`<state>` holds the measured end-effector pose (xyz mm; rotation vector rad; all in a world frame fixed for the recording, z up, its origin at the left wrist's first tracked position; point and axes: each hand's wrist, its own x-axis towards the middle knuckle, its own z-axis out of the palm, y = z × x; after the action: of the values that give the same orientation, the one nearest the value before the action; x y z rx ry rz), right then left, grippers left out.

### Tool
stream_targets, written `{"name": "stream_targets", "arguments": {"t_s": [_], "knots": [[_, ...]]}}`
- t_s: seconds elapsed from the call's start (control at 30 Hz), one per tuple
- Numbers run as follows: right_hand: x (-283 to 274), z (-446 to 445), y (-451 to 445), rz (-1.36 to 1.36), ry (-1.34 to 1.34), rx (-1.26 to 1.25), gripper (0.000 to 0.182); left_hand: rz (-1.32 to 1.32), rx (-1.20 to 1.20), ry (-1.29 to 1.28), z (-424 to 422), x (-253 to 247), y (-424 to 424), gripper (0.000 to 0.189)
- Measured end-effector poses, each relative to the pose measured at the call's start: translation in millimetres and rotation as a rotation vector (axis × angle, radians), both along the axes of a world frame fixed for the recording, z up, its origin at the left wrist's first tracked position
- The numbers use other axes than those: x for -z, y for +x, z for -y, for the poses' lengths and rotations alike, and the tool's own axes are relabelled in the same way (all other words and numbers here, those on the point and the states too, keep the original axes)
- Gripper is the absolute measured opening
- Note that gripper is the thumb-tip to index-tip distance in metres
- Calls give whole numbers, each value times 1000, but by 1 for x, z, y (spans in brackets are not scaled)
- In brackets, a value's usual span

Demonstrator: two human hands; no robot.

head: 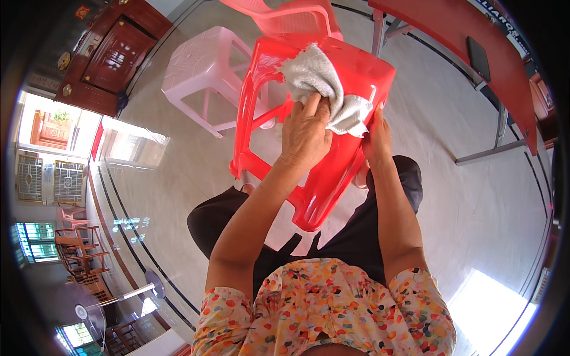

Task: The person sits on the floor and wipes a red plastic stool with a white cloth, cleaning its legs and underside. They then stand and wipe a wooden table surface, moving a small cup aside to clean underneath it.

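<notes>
A red plastic stool (356,66) stands tilted in front of me, between my knees. My left hand (307,133) grips a whitish cloth (311,73), which is bunched up and lies over the stool's seat and upper edge. One end of the cloth hangs over the near side, towards my other hand. My right hand (378,131) holds the stool by its right side, close to the corner of the seat; its fingertips are partly hidden behind the red plastic.
A pink plastic stool (196,66) stands just left of the red one. Beyond is a pink plastic chair (298,20). At right, a red table (458,26) on metal legs bears a dark phone (478,58). A pedestal fan (120,298) is at lower left.
</notes>
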<state>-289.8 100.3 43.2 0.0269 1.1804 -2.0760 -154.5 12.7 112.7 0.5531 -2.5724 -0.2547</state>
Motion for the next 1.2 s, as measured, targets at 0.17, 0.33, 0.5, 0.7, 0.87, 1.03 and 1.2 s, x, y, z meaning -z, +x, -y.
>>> {"name": "stream_targets", "arguments": {"t_s": [0.17, 0.33, 0.5, 0.7, 0.87, 1.03, 1.2], "knots": [[4, 0, -5, 87, -82, -7, 55, 79, 115, 8, -26, 12, 19, 44], [8, 4, -5, 28, -98, 31, 54, 196, 89, 136, -51, 62, 64, 39], [4, 5, -2, -14, -28, 63, 51, 250, 107, 128, -61, 97, 105, 37], [13, 9, -6, -55, -29, 84, 50, 451, 99, 313, -60, 108, 135, 41], [5, 8, 0, -58, -16, 88, 51, 479, 1, 586, -34, 87, 138, 34], [15, 10, -4, -67, -62, 107, 53, 251, -252, 665, 18, 80, 164, 27], [16, 11, -5, -58, 24, 113, 54, -347, -490, 922, 69, 67, 181, 19]]}}
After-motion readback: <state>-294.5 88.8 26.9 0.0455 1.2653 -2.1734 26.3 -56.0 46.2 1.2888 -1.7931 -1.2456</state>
